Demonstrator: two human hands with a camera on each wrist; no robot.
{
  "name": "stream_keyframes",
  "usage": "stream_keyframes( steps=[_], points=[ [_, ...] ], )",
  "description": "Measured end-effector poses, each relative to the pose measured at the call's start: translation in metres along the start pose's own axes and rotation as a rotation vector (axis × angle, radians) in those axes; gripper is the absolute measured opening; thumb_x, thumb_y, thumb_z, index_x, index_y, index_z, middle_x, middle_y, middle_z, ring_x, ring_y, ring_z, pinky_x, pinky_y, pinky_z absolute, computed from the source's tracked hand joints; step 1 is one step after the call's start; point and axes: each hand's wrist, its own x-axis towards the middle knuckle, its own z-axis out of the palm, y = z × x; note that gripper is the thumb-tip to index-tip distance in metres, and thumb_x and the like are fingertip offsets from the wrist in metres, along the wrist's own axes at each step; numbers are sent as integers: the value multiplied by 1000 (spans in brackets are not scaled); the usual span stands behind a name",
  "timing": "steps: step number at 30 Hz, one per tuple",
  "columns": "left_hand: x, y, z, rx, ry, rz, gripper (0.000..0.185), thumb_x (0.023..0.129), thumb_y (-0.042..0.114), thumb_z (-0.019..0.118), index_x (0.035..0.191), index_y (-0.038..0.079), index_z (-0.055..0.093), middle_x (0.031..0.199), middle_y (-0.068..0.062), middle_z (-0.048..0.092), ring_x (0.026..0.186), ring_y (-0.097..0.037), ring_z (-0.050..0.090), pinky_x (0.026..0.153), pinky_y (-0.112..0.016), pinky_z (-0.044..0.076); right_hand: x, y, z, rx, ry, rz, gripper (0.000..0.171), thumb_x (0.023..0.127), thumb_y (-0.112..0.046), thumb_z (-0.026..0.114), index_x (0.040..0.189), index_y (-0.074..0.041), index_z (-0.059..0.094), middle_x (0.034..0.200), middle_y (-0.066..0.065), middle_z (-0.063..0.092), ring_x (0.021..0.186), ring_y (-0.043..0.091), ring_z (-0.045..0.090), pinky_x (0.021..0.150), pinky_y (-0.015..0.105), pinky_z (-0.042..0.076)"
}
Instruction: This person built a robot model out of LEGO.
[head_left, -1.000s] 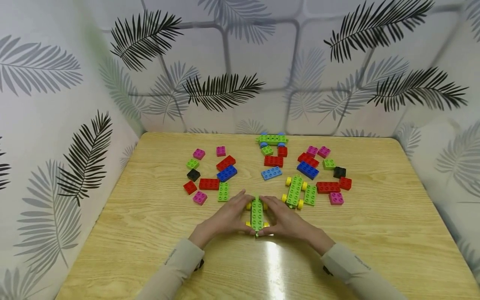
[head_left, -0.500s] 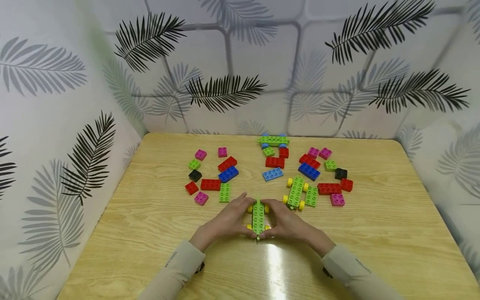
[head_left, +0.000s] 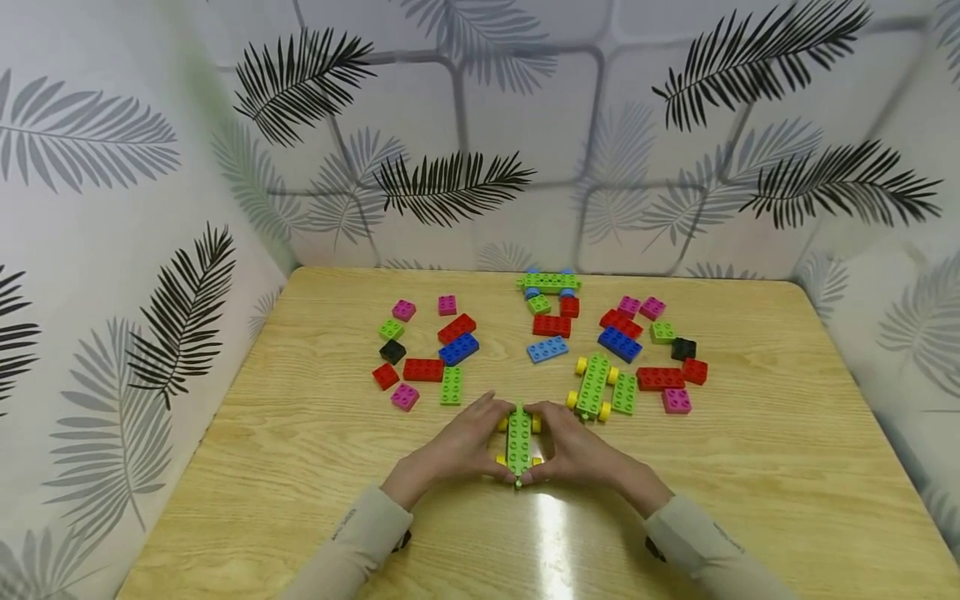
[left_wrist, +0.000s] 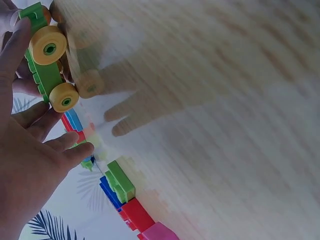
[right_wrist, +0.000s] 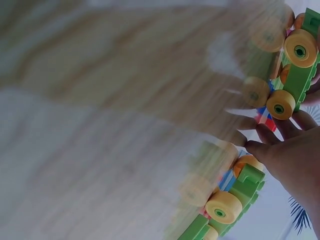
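A green wheeled car (head_left: 518, 439) with yellow wheels sits lengthwise at the table's near middle, held between both hands. My left hand (head_left: 459, 447) grips its left side, fingers curved round the front wheel and thumb at the rear. My right hand (head_left: 576, 451) grips the right side in the same way. The left wrist view shows the car (left_wrist: 42, 70) side-on against my left hand (left_wrist: 30, 165). In the right wrist view the car (right_wrist: 295, 80) lies beyond my right hand (right_wrist: 295, 160). I cannot tell whether its wheels touch the table.
A second green car (head_left: 592, 386) with yellow wheels stands just to the right, seen also as a green car (right_wrist: 235, 200). Loose bricks lie beyond, among them a red brick (head_left: 423, 369) and a blue brick (head_left: 547, 349). A blue-wheeled car (head_left: 548, 282) sits by the back wall. Patterned walls enclose the table (head_left: 300, 467).
The fingers of both hands have drawn in closer round the front of the green car. The car has stayed almost in place.
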Motion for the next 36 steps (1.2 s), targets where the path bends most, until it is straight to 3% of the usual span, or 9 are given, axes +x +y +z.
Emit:
stream_keyframes(
  steps=[19, 26, 30, 33, 36],
  points=[
    [-2, 2, 4, 9, -17, -17, 93, 73, 43, 82, 146, 10, 35, 149, -9, 38, 145, -32, 17, 112, -47, 26, -2, 1, 1, 6, -1, 0, 97, 68, -50, 84, 139, -2, 38, 136, 17, 46, 129, 34, 40, 105, 51, 35],
    [-15, -4, 5, 4, -3, -38, 90, 79, 42, 78, 149, 7, 34, 152, -10, 35, 145, -33, 17, 113, -46, 25, -1, 0, 3, 1, -13, 5, 97, 69, -49, 84, 141, -4, 37, 138, 17, 45, 130, 34, 39, 107, 51, 33],
    [-27, -11, -1, 86, 136, -74, 73, 83, 31, 77, 142, 4, 44, 145, -12, 43, 140, -35, 28, 111, -49, 28, -1, -1, 2, -1, -14, 8, 98, 68, -50, 84, 141, -4, 37, 138, 16, 45, 130, 33, 40, 107, 50, 33],
    [-33, -17, -10, 176, 323, -131, 57, 82, 18, 78, 132, 1, 54, 132, -15, 52, 127, -35, 43, 104, -49, 37, -1, -1, 0, 3, -8, 7, 98, 68, -50, 84, 141, -4, 38, 138, 16, 45, 130, 33, 40, 107, 49, 33],
    [-37, -26, -19, 246, 500, -203, 46, 78, 9, 79, 120, -1, 62, 118, -16, 57, 108, -34, 51, 87, -45, 46, -1, 0, -1, 4, -11, 9, 98, 68, -50, 84, 141, -4, 38, 138, 15, 45, 131, 32, 39, 108, 48, 33]
  ],
)
